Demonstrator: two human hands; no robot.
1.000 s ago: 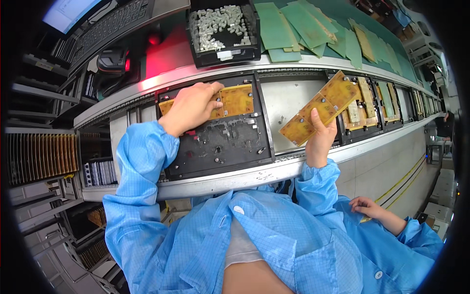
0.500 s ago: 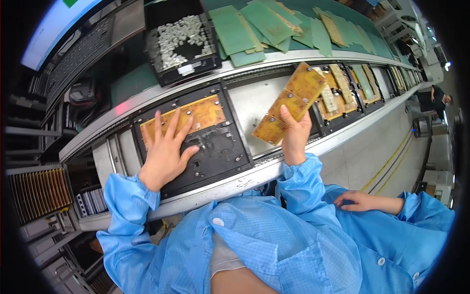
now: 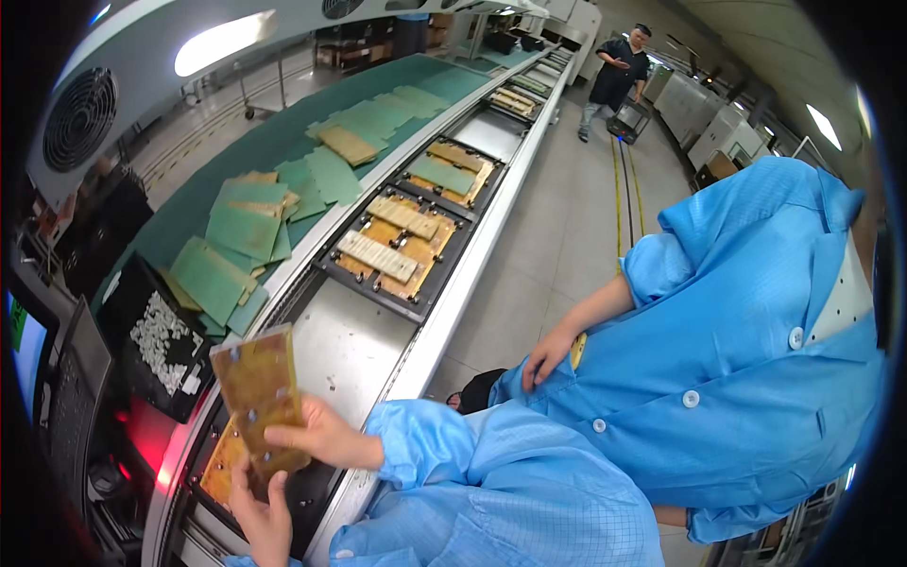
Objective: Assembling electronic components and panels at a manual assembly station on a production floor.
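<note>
My right hand [image 3: 326, 437] grips a yellow-brown circuit board [image 3: 255, 383] by its lower right edge, thumb across its face. The board is raised and tilted above a black fixture [image 3: 326, 491] on the conveyor. My left hand [image 3: 263, 518] is at the board's bottom end, thumb and fingers apart; whether the fingertips touch the board is unclear. Another yellow-brown board [image 3: 219, 465] lies in the fixture, partly hidden by the raised board and my left hand.
Farther along the conveyor [image 3: 453, 293] sit black fixtures [image 3: 397, 248] with boards and pale bars. Beyond its left rail are green sheets [image 3: 250, 219] and a black bin [image 3: 142, 378] of small white parts. A blue-sleeved co-worker's hand [image 3: 548, 357] rests at right. A person [image 3: 619, 71] stands far back.
The view has swung to the right along the conveyor. My right hand has brought its board over the near fixture, and my left hand has come off the board lying there.
</note>
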